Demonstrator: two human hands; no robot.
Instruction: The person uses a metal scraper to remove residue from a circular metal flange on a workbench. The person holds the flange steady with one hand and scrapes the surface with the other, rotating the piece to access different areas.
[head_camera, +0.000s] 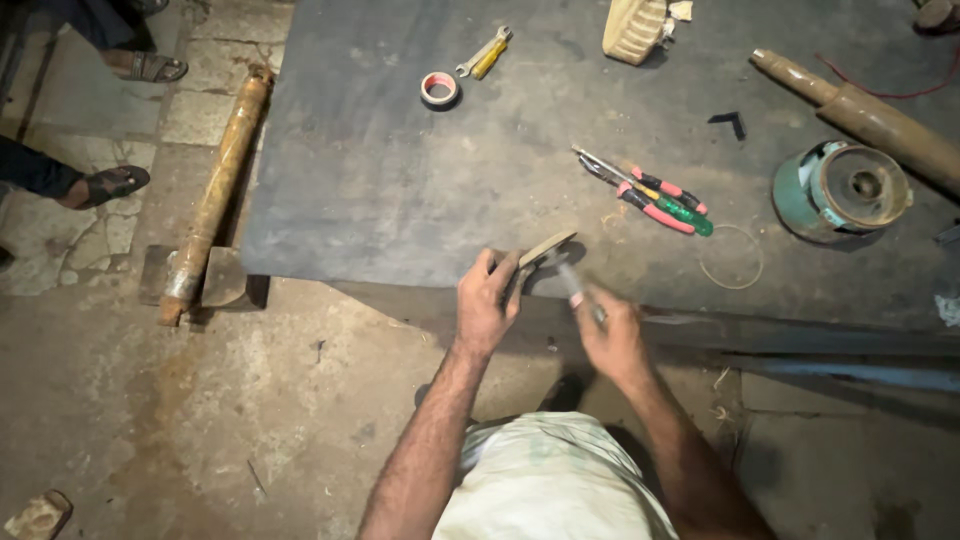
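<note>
Hands (548, 312) on flat piece (545, 249); pliers (655, 197) beyond

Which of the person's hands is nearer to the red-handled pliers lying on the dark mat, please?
Right. The right hand sits just below and left of the pliers, gripping a thin tool; the left hand is farther left, holding a flat metal piece.

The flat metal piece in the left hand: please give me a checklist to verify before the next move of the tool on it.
1. Left hand grips the flat metal piece: ok.
2. Piece lies at the near edge of the dark sheet: ok.
3. Right hand holds the thin tool: ok, though blurred.
4. Tool tip touches the piece: cannot tell.
5. Pliers lie apart from both hands: ok.
6. Wire loop is free of the hands: ok.
</note>
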